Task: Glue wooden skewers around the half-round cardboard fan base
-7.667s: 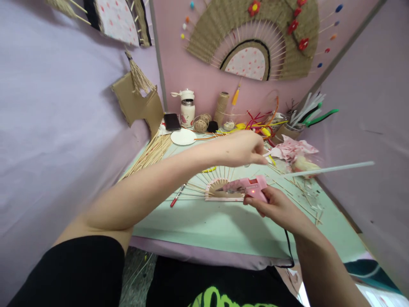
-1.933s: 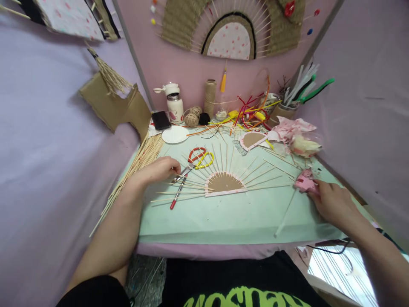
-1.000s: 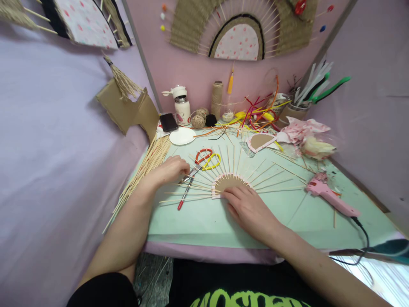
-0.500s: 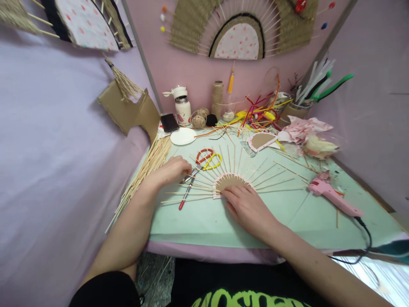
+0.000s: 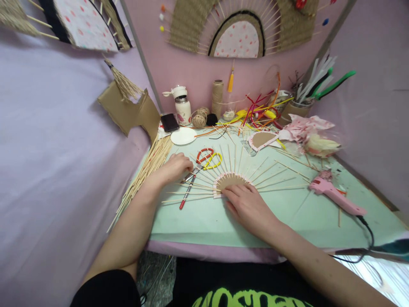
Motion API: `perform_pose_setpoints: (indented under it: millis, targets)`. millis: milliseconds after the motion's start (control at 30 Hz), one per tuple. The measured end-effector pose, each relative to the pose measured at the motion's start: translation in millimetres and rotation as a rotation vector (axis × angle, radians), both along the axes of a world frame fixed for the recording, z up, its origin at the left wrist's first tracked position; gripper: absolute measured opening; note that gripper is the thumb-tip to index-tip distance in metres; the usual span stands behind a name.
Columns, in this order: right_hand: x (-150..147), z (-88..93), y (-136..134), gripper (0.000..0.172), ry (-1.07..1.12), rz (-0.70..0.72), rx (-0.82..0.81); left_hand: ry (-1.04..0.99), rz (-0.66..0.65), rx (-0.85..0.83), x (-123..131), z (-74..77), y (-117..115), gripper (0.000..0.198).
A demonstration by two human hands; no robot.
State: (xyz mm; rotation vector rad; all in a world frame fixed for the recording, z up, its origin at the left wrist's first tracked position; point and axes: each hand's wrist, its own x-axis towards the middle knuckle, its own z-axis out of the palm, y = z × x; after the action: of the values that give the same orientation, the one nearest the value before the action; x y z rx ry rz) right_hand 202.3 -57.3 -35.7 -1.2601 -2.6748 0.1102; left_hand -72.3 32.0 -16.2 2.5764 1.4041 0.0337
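Note:
A cardboard half-disc (image 5: 232, 182) with a pink-and-white spotted cloth edge lies flat on the table, and thin wooden sticks (image 5: 194, 186) fan out from it. My right hand (image 5: 244, 204) rests on its lower part, fingers stretched out flat, hiding some of the cardboard. On the left of the fan, my left hand (image 5: 176, 168) is closed, its fingertips pinched at the outer end of one stick. Scissors (image 5: 209, 160) with red and yellow handles lie under the sticks. Beside them is a red-tipped pen (image 5: 187, 194), close to my left hand.
A pink glue gun (image 5: 337, 195) with a black cord lies at the right. Loose sticks (image 5: 143, 175) are bundled along the left edge. Behind stand an open white bottle (image 5: 183, 111), a twine spool (image 5: 217, 98) and pink cloth (image 5: 308, 128). A finished fan (image 5: 238, 40) hangs on the wall.

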Motion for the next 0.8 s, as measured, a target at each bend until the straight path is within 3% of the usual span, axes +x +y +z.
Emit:
perform_pose_setpoints:
  millis: [200, 367, 433, 567, 667, 800]
  targets:
    - [0.9, -1.2, 0.0, 0.024, 0.004, -0.001, 0.005, -0.025, 0.034, -0.01, -0.7, -4.6, 3.2, 0.021]
    - [1.8, -2.8, 0.1, 0.024, 0.015, 0.004, 0.005, -0.095, 0.033, 0.049, -7.6, 5.3, -1.0, 0.02]
    - [1.9, -2.5, -0.2, 0.025, 0.015, 0.001, -0.003, -0.145, 0.09, 0.113, -17.4, 11.6, -2.9, 0.021]
    - [1.0, -1.0, -0.2, 0.025, 0.01, -0.003, -0.017, -0.241, 0.328, 0.196, -41.1, 17.0, -4.6, 0.022]
    - [0.3, -0.3, 0.8, 0.025, 0.004, -0.007, -0.018, -0.171, 0.406, 0.087, -49.3, 10.3, -2.5, 0.023]
    - [0.7, 2.7, 1.7, 0.029, 0.026, -0.005, -0.016, -0.099, 0.383, -0.012, -46.3, -4.6, 4.5, 0.028]
